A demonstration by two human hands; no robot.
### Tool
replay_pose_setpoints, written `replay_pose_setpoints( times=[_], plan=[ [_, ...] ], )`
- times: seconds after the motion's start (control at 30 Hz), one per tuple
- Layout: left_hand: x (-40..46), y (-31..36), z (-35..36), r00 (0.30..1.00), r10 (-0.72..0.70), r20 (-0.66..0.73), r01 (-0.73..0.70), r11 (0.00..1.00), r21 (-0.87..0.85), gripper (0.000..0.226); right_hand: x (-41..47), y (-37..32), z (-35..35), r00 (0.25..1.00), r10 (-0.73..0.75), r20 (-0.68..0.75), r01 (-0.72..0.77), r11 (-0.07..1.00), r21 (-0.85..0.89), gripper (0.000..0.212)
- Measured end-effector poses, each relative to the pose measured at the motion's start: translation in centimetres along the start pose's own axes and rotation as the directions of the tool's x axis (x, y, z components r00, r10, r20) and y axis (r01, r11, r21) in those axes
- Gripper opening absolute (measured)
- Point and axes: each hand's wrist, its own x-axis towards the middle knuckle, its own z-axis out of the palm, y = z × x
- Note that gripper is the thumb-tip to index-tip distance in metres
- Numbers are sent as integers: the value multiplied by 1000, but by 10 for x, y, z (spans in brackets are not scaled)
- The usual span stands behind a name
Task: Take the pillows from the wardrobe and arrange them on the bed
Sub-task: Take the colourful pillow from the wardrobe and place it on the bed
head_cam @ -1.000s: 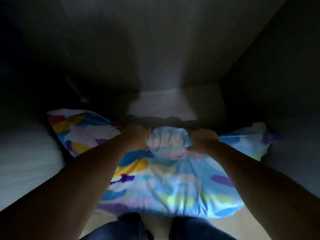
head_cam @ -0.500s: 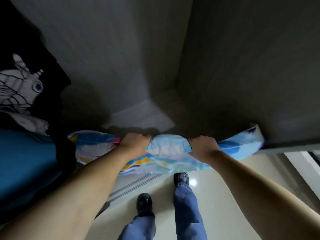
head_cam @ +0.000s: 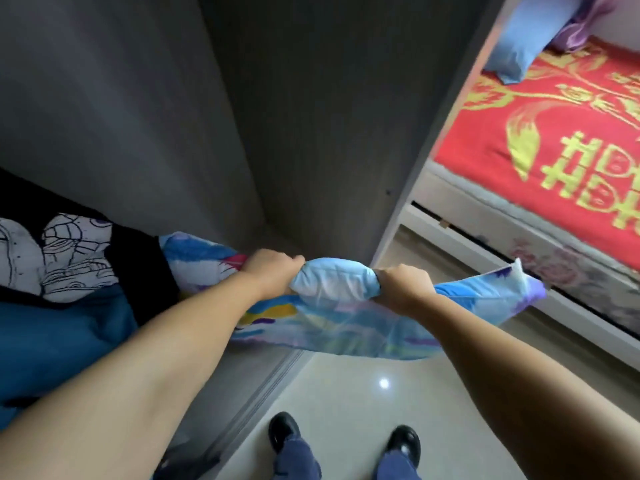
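Observation:
A pillow in a blue case with yellow, purple and pink patches [head_cam: 346,320] hangs in the air in front of the grey wardrobe [head_cam: 294,116]. My left hand [head_cam: 272,271] and my right hand [head_cam: 401,285] both grip its upper edge, bunching the cloth between them. Its left end still reaches into the wardrobe opening. At the upper right lies the bed with a red and gold cover [head_cam: 561,133]. A light blue pillow [head_cam: 526,32] rests at its far end.
Folded clothes, a blue one [head_cam: 59,341] and a black-and-white printed one [head_cam: 62,258], fill the wardrobe's left side. The sliding-door track [head_cam: 256,393] runs along the glossy tiled floor [head_cam: 346,393]. My black shoes [head_cam: 284,431] stand below. The white bed base [head_cam: 485,258] is to the right.
The pillow has come up and out of the dark wardrobe, held in both hands. My view has swung right, so the bed is now visible.

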Motion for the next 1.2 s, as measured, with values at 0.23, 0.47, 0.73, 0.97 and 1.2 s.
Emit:
replay_pose_setpoints(
  times=[0.23, 0.47, 0.73, 0.97, 1.2],
  plan=[
    [42, 133, -68, 993, 64, -96, -67, 997, -28, 30, -95, 125, -45, 994, 77, -82, -84, 994, -76, 35],
    [89, 283, -170, 960, 181, -215, -189, 982, -17, 40, -195, 266, -108, 966, 208, -155, -229, 964, -132, 34],
    [153, 367, -238, 910, 231, -344, -250, 968, -14, 38, -231, 367, -172, 939, 267, -218, -319, 913, -254, 33],
    [254, 370, -277, 880, 249, -405, -269, 963, 7, 45, -183, 431, -221, 921, 321, -223, -378, 877, -298, 34],
    [378, 352, -327, 873, 299, -386, -320, 947, 13, 43, -96, 504, -271, 904, 365, -223, -419, 860, -292, 33]
  ],
)
